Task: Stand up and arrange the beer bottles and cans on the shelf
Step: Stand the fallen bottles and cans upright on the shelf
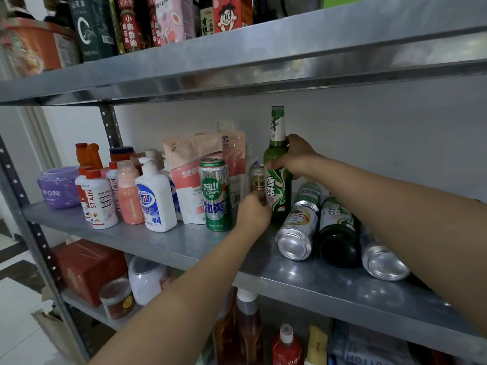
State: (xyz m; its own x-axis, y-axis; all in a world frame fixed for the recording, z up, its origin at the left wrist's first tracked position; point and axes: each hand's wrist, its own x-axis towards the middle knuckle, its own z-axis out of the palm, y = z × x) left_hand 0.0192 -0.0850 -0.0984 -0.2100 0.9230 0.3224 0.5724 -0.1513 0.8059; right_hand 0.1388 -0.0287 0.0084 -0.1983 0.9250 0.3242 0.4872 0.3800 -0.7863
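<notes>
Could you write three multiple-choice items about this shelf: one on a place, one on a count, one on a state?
1. Where is the tall green Laoshan can?
A. Left of the upright green bottle
B. On the top shelf
C. Lying behind the purple tub

2. How many drink containers lie on their side at the right of the middle shelf?
A. One
B. Six
C. Three

3. What state is the upright green bottle in?
A. Tipped over
B. Standing, gripped by the right hand
C. Standing, untouched

Answers:
1 A: the can stands upright just left of the bottle.
2 C: a silver can, a dark bottle and another can lie there.
3 B: right-hand fingers wrap its shoulder, while the left hand is at its base.
</notes>
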